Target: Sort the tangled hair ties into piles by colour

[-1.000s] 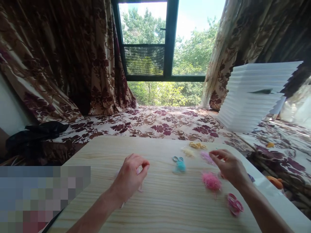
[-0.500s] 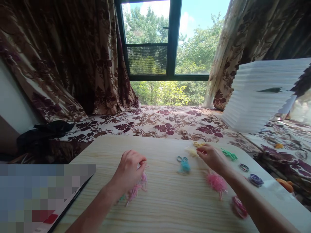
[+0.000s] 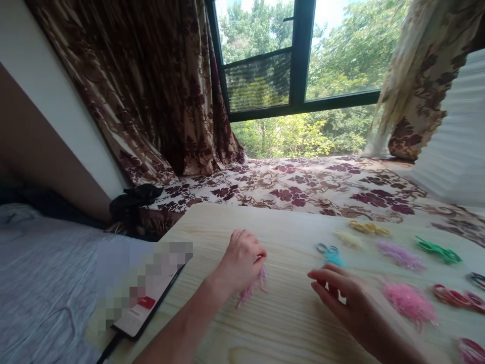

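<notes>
My left hand [image 3: 242, 260] is closed over the middle of the table, thumb and fingers pressed together. A bunch of thin pink and mauve elastic bands [image 3: 250, 293] shows below its fingers; the part inside the hand is hidden. My right hand [image 3: 346, 298] hovers low over the table with its fingers a little apart and nothing visible between them. Just beyond it lie turquoise hair ties [image 3: 333, 256], the nearest pile. To its right sits a heap of bright pink elastic bands [image 3: 411, 303]. A lilac heap [image 3: 401, 255] lies farther back.
Yellow hair ties [image 3: 368, 227], pale cream bands [image 3: 348, 238] and green hair ties [image 3: 438, 249] lie towards the back right of the table. Red ones [image 3: 456, 297] are at the right. A dark-edged device [image 3: 136, 318], partly blurred out, lies at the table's left edge.
My right hand has moved from the far-right piles back towards the middle, nearer my left hand, its fingers loosening. My left hand stays closed. The view has turned left.
</notes>
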